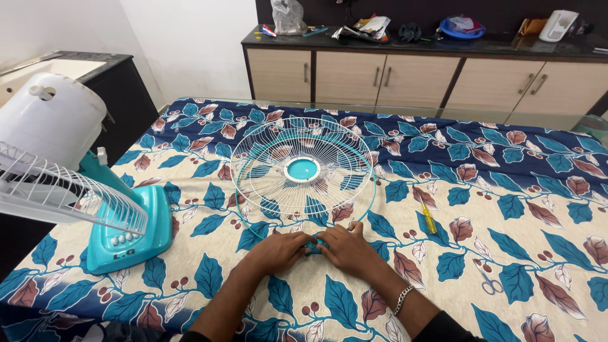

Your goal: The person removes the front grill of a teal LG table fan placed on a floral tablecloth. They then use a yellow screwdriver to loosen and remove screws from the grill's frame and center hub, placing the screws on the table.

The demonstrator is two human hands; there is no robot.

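A round white wire fan guard (303, 170) with a teal rim and teal centre disc lies flat on the leaf-patterned tablecloth (481, 209). My left hand (278, 248) and my right hand (345, 246) meet at the near edge of its rim, fingers pinched together on a small teal clip (315, 244) there. A bracelet sits on my right wrist. The clip is mostly hidden by my fingers.
A teal and white table fan (69, 171) with its rear guard stands at the left. A yellow-handled screwdriver (429, 218) and small scissors (486, 278) lie to the right. A cluttered cabinet (405, 69) runs along the back wall.
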